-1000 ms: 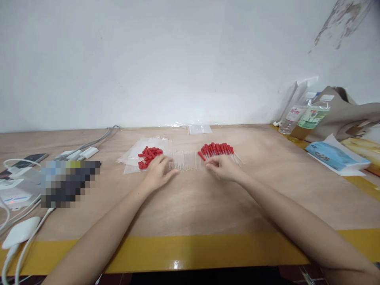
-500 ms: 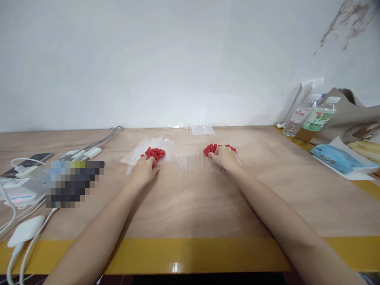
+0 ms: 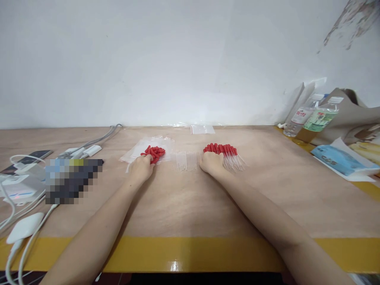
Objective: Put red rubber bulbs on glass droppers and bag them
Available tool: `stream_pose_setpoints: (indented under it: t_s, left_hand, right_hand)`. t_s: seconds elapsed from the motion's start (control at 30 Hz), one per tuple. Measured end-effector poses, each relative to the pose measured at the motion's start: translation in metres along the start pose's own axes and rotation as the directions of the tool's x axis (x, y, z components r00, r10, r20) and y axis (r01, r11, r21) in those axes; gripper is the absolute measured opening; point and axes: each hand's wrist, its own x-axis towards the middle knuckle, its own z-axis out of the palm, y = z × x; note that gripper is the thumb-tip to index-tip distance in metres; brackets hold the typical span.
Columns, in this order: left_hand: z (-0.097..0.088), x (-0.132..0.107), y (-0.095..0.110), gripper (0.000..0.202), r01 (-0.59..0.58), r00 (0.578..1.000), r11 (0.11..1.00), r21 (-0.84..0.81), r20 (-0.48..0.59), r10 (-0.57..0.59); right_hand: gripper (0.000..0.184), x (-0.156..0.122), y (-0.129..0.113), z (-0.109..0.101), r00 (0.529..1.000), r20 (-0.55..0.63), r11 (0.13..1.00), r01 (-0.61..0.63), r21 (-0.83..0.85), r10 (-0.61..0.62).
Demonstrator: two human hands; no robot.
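A heap of red rubber dropper bulbs lies on clear plastic bags. My left hand is at the heap's near side, its fingers curled on a red bulb and partly hidden. In the middle lies a row of thin clear glass dropper tubes, side by side. My right hand is at the right end of this row, fingers bent down and pressed together; their tips, and whatever is in them, are hidden. Just beyond and right of it, droppers with red bulbs lie fanned out, tubes towards me.
A small clear bag lies by the wall. At left are a phone, chargers, cables and a blurred-out item. At right stand two bottles near a blue tissue pack. Brown paper covers the table.
My right hand has moved left and slightly nearer, off the fanned droppers to the end of the tube row. My left hand has shifted slightly left at the bulb heap.
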Motion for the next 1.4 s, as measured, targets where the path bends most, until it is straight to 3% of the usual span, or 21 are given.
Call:
stream_pose_setpoints:
  t_s: [0.17, 0.27, 0.33, 0.4, 0.53, 0.67, 0.9, 1.07, 1.17, 1.4]
  left_hand:
    - [0.001, -0.001, 0.005, 0.015, -0.023, 0.998, 0.999, 0.025, -0.066, 0.025]
    - [-0.005, -0.005, 0.009, 0.015, -0.036, 0.991, 0.999, 0.008, -0.129, 0.037]
    - [-0.012, -0.01, 0.016, 0.015, -0.081, 0.982, 0.996, -0.045, -0.175, 0.072]
    - [-0.017, -0.016, 0.026, 0.014, -0.204, 0.964, 0.969, -0.139, -0.203, 0.174]
    - [-0.014, -0.03, 0.052, 0.011, -0.443, 0.896, 0.824, -0.354, -0.151, 0.417]
    - [0.002, -0.042, 0.075, 0.017, -0.534, 0.829, 0.688, -0.492, -0.143, 0.541]
    - [0.01, -0.049, 0.091, 0.018, -0.474, 0.867, 0.624, -0.621, -0.202, 0.456]
    - [0.012, -0.051, 0.094, 0.017, -0.313, 0.924, 0.543, -0.779, -0.117, 0.364]
    - [0.015, -0.05, 0.095, 0.016, -0.272, 0.932, 0.496, -0.825, -0.096, 0.35]
    - [0.023, -0.048, 0.099, 0.019, -0.127, 0.932, 0.251, -0.96, -0.029, 0.361]
  right_hand:
    - [0.024, -0.004, -0.004, -0.003, 1.0, -0.016, 1.0, 0.012, -0.006, -0.013]
    - [0.029, -0.011, -0.001, -0.01, 0.994, -0.107, 0.999, 0.023, 0.023, -0.021]
    - [0.029, -0.017, 0.006, -0.015, 0.984, -0.17, 0.992, 0.079, 0.103, -0.061]
    - [0.024, -0.024, 0.017, -0.014, 0.966, -0.2, 0.951, 0.208, 0.23, -0.163]
    - [0.017, -0.042, 0.04, 0.004, 0.862, -0.312, 0.778, 0.498, 0.382, -0.399]
    - [0.023, -0.06, 0.049, 0.021, 0.784, -0.432, 0.719, 0.601, 0.348, -0.446]
    - [0.015, -0.074, 0.045, 0.019, 0.795, -0.44, 0.738, 0.58, 0.345, -0.419]
    - [0.015, -0.075, 0.044, 0.02, 0.799, -0.43, 0.738, 0.577, 0.35, -0.42]
    - [0.015, -0.075, 0.043, 0.019, 0.798, -0.432, 0.738, 0.577, 0.349, -0.42]
    - [0.014, -0.076, 0.042, 0.019, 0.774, -0.423, 0.703, 0.619, 0.35, -0.47]
